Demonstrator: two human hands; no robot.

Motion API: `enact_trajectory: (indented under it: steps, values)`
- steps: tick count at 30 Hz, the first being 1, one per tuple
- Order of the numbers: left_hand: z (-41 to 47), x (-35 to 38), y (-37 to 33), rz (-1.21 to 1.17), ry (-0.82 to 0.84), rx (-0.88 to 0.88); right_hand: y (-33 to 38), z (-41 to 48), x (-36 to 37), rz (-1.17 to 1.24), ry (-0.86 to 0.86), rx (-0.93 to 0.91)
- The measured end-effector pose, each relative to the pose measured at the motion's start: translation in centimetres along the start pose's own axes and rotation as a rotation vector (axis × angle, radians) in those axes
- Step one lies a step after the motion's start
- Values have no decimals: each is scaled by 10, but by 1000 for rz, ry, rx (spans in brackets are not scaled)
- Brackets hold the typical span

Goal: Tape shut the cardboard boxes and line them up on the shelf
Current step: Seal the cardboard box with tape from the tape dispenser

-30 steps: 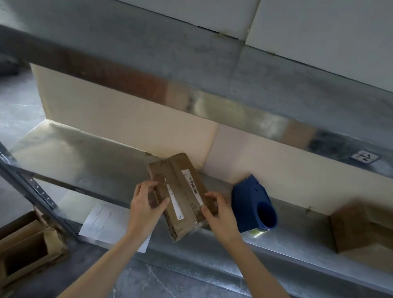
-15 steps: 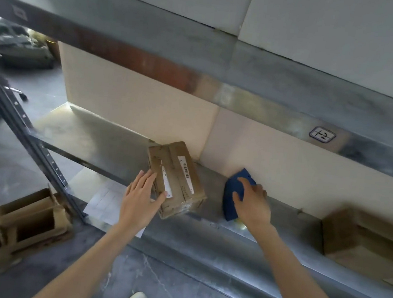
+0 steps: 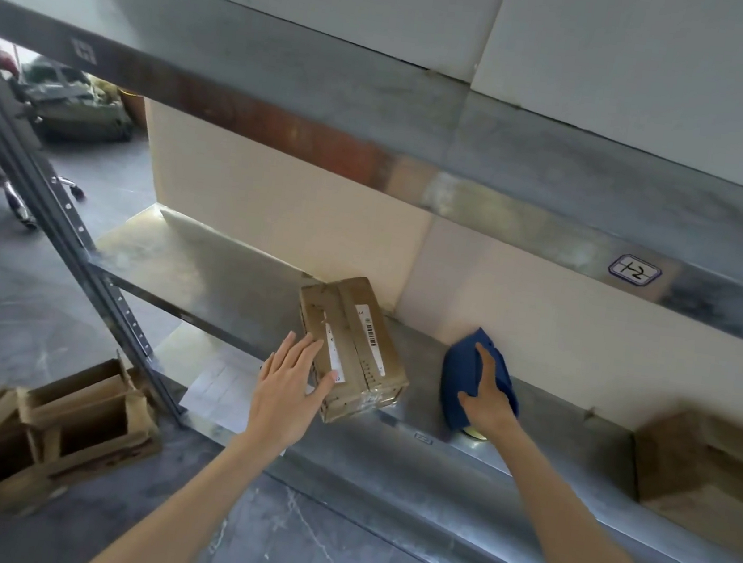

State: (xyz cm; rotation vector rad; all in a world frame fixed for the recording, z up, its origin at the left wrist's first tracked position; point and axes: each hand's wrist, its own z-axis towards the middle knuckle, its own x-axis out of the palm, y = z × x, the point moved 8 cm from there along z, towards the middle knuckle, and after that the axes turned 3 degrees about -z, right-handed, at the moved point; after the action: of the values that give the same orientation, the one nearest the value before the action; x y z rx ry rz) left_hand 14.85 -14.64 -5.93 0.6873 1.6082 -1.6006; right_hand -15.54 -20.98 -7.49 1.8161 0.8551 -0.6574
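A small brown cardboard box [image 3: 354,347] with white labels lies skewed on the metal shelf [image 3: 220,277], its flaps closed. My left hand [image 3: 288,388] rests flat against the box's left side, fingers straight. To the right stands a blue tape dispenser [image 3: 463,372] near the shelf's back wall. My right hand [image 3: 486,396] grips the dispenser from the top, fingers curled over it. A larger brown box [image 3: 706,476] sits on the same shelf at the far right.
An upper shelf [image 3: 381,109] with a label overhangs the work area. Open cardboard boxes [image 3: 61,430] lie on the floor at the lower left beside the slanted shelf post [image 3: 64,215]. A white paper sheet [image 3: 221,384] lies under the shelf.
My right hand left the small box, moved right and took hold of the blue tape dispenser. My left hand flattened against the box's left side. The view shifted left.
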Motion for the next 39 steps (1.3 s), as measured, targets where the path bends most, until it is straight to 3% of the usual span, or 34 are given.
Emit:
enact_trajectory:
  steps: [6,13,24,28,34,39]
  values:
    - [1,1,-5,-43,29,-16,-3,9,-2,52,5,28]
    - [1,1,-5,-70,43,-35,-3,7,0,-132,36,21]
    - [7,-5,-3,-78,51,-5,16,-2,-16,-108,-14,3]
    - [11,-15,-8,-93,42,26,39,-17,-32,-255,-140,-126]
    - [21,-40,-27,-147,33,125,79,-43,-29,-259,-30,-393]
    - [28,-55,-39,-175,69,232,120,-79,-31,-428,-234,-613]
